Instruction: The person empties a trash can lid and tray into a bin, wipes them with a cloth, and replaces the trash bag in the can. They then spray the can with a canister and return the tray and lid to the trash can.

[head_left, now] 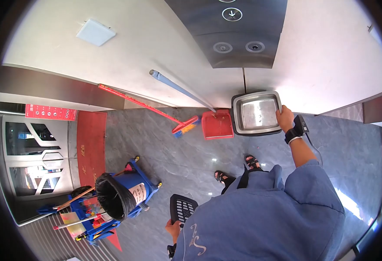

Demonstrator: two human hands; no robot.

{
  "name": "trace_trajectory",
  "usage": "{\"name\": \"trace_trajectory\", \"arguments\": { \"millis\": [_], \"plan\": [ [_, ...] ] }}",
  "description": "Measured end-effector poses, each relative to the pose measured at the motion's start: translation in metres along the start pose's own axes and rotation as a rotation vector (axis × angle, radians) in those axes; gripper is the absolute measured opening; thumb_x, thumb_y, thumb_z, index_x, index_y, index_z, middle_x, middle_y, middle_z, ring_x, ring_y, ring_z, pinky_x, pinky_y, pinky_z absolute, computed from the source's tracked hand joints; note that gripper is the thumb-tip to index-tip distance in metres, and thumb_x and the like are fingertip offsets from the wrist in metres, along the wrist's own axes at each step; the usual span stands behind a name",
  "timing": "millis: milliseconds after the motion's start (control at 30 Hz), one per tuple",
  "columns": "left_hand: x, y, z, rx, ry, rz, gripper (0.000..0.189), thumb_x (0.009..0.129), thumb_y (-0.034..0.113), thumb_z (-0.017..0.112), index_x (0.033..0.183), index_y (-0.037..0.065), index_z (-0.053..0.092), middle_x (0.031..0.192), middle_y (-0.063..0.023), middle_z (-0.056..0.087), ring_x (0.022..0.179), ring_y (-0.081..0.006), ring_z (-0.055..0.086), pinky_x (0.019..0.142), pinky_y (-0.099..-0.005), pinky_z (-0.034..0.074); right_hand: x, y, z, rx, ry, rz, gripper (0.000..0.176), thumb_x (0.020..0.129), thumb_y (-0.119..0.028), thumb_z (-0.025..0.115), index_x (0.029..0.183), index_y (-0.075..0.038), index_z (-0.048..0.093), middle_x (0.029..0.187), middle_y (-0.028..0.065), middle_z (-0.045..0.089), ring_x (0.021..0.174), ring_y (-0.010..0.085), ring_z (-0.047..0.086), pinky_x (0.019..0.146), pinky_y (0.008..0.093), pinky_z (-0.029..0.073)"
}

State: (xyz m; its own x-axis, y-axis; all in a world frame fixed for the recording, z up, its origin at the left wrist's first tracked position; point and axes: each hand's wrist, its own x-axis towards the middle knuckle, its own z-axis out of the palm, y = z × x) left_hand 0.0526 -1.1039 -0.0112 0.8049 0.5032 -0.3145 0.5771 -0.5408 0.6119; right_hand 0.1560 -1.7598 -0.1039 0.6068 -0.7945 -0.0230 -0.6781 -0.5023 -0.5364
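My right hand (285,118) is closed on the right rim of a rectangular metal tray (257,112). The tray has a shiny, bare inside and a dark outer edge, and it is close to the wall; what is under it is hidden. Low in the view, my left hand (173,228) is wrapped round the edge of a black plastic grate (183,209) with rows of slots. The grate is held out beside my body, apart from the tray. Just left of the tray stands a red dustpan (217,125) with a long blue-grey handle.
A red-handled broom (138,102) leans on the wall. On the left stands a blue cleaning cart (144,182) with a black-lined bucket (115,195) and several tools. A steel panel (247,32) with a down button is on the wall. Double doors (38,152) lie beyond a red mat (91,148).
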Motion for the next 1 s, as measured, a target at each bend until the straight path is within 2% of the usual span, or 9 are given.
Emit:
{"name": "trace_trajectory", "arguments": {
  "millis": [67,167,367,467,567,700,767,867,1000],
  "plan": [
    [-0.01,0.024,0.001,0.051,-0.007,-0.009,0.034,0.048,0.005,0.057,0.079,-0.007,0.06,0.064,-0.0078,0.06,0.055,-0.0133,0.052,0.052,-0.0271,0.043,0.0,0.004,0.008,-0.019,0.026,-0.011,0.02,0.072,-0.021,0.055,0.074,-0.002,0.051,0.066,0.0198,0.057,0.067,0.038,0.055,0.061,0.0462,0.043],
    [-0.007,0.017,0.006,0.089,0.032,0.045,0.036,0.048,0.004,0.057,0.082,-0.008,0.06,0.065,-0.0083,0.06,0.057,-0.0141,0.054,0.054,-0.0267,0.044,-0.003,0.006,0.016,-0.034,0.035,0.002,0.018,0.072,-0.017,0.054,0.077,-0.001,0.05,0.069,0.0216,0.057,0.068,0.0379,0.056,0.062,0.046,0.043],
    [-0.005,0.032,0.002,-0.061,-0.054,-0.004,0.041,0.049,0.001,0.057,0.088,-0.01,0.058,0.072,-0.01,0.061,0.061,-0.0147,0.055,0.056,-0.026,0.045,-0.004,0.015,0.036,-0.027,0.143,0.011,0.016,0.072,-0.013,0.056,0.078,0.0,0.049,0.075,0.021,0.054,0.069,0.038,0.054,0.062,0.0452,0.043],
    [0.017,-0.008,-0.006,0.003,-0.096,0.027,0.042,0.05,0.001,0.056,0.091,-0.011,0.057,0.074,-0.0105,0.061,0.062,-0.0147,0.055,0.057,-0.0262,0.045,-0.01,0.008,0.031,-0.013,0.192,-0.003,0.017,0.071,-0.012,0.057,0.08,0.0,0.049,0.081,0.0217,0.051,0.075,0.0385,0.052,0.063,0.0457,0.043],
    [-0.014,0.052,0.003,-0.053,0.022,-0.061,0.043,0.051,0.002,0.056,0.092,-0.011,0.056,0.074,-0.0109,0.061,0.062,-0.0152,0.055,0.056,-0.0269,0.045,-0.017,0.009,0.029,-0.021,0.251,-0.046,0.018,0.07,-0.009,0.059,0.082,0.001,0.05,0.082,0.0205,0.049,0.078,0.0371,0.05,0.066,0.045,0.042],
    [-0.003,0.039,-0.008,-0.041,-0.118,-0.11,0.043,0.051,0.001,0.057,0.092,-0.011,0.056,0.074,-0.0109,0.061,0.061,-0.0154,0.055,0.056,-0.0276,0.045,-0.022,0.01,0.03,0.01,0.272,-0.062,0.017,0.069,-0.007,0.059,0.082,0.0,0.052,0.082,0.0195,0.049,0.081,0.0356,0.048,0.071,0.044,0.04],
    [-0.002,0.034,-0.009,-0.028,-0.111,-0.099,0.042,0.051,0.0,0.058,0.092,-0.011,0.057,0.074,-0.0109,0.06,0.06,-0.0156,0.055,0.056,-0.0276,0.046,-0.021,0.013,0.029,0.028,0.25,-0.055,0.022,0.07,-0.008,0.06,0.089,0.0,0.055,0.086,0.0202,0.05,0.082,0.0359,0.05,0.071,0.0428,0.041],
    [0.0,0.01,-0.006,-0.055,-0.028,-0.086,0.041,0.052,-0.001,0.058,0.092,-0.011,0.057,0.073,-0.0113,0.06,0.06,-0.0157,0.055,0.056,-0.0282,0.046,-0.022,0.007,0.028,0.093,0.309,-0.015,0.02,0.069,-0.008,0.061,0.087,-0.001,0.055,0.084,0.0198,0.05,0.081,0.0356,0.05,0.07,0.0432,0.041],
    [0.003,-0.02,-0.008,-0.014,0.026,-0.037,0.043,0.053,-0.002,0.059,0.095,-0.01,0.056,0.076,-0.0135,0.061,0.063,-0.0173,0.057,0.06,-0.0289,0.047,-0.019,0.017,0.036,0.041,0.243,-0.002,0.019,0.07,-0.01,0.062,0.086,-0.003,0.054,0.082,0.0192,0.051,0.081,0.0359,0.05,0.069,0.0425,0.041]
  ]
}}
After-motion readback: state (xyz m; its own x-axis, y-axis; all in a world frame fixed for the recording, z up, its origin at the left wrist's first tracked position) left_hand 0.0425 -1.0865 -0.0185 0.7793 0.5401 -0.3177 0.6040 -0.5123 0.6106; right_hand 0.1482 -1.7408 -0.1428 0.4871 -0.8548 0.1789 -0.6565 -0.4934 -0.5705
